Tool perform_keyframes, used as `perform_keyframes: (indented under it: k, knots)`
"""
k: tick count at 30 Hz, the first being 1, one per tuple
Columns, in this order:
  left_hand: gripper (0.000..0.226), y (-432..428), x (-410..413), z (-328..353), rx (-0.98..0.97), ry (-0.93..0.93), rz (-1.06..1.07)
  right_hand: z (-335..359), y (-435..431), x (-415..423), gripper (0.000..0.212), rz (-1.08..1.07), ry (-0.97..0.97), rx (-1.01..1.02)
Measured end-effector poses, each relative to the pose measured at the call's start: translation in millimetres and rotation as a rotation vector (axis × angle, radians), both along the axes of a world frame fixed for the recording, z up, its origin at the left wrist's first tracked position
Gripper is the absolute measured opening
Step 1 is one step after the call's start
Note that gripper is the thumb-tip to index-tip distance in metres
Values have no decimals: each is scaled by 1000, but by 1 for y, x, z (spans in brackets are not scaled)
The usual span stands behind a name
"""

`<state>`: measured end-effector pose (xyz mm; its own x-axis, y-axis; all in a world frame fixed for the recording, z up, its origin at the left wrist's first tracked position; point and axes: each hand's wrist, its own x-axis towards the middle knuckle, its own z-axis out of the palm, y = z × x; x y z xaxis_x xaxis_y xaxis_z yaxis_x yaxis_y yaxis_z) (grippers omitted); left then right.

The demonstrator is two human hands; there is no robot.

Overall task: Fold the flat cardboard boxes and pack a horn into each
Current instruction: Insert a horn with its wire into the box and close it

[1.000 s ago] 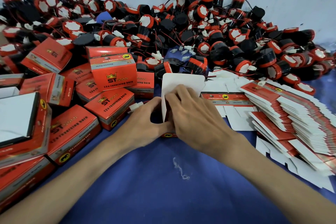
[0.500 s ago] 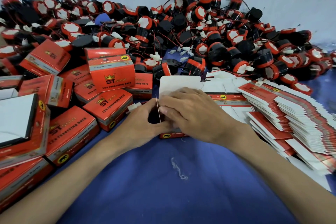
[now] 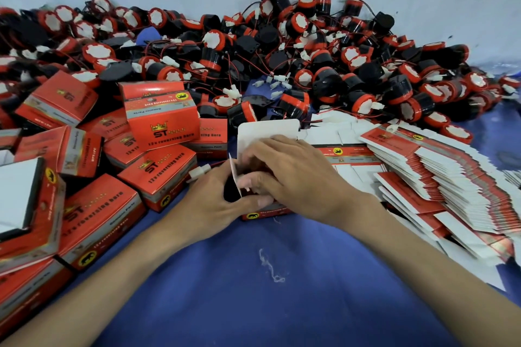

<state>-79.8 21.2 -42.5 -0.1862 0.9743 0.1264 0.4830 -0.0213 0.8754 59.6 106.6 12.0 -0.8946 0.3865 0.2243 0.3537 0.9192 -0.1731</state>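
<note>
step: closing a loaded box (image 3: 263,213) | box sits mid-cloth, just right of the packed boxes (image 3: 158,172) | left hand (image 3: 208,200) curls around its side flap | right hand (image 3: 296,177) presses down inside, fingers together | lid flap (image 3: 267,132) upright | advice: tuck the side flaps flat before lowering the lid.

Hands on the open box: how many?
2. Left hand grips the open box at its left side; right hand lies over its opening, hiding the inside.
</note>
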Motion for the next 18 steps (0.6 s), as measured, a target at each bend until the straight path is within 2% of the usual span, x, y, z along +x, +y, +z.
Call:
perform_keyframes:
  k: [5, 8, 11, 13, 18]
  knots:
    - [41, 1, 2, 0, 37, 21, 13, -5, -1, -1, 20, -4, 52, 79]
    - [40, 0, 3, 4, 60, 50, -15, 2, -6, 2, 35, 5, -4, 29]
    - [63, -1, 1, 3, 22, 89, 6, 8, -5, 5, 52, 41, -148, 59]
    - [72, -1, -1, 3, 4, 95, 9, 8, -6, 5, 48, 39, -194, 101]
    - [58, 0, -2, 4, -15, 79, -4, 5, -9, 6, 36, 78, -144, 135]
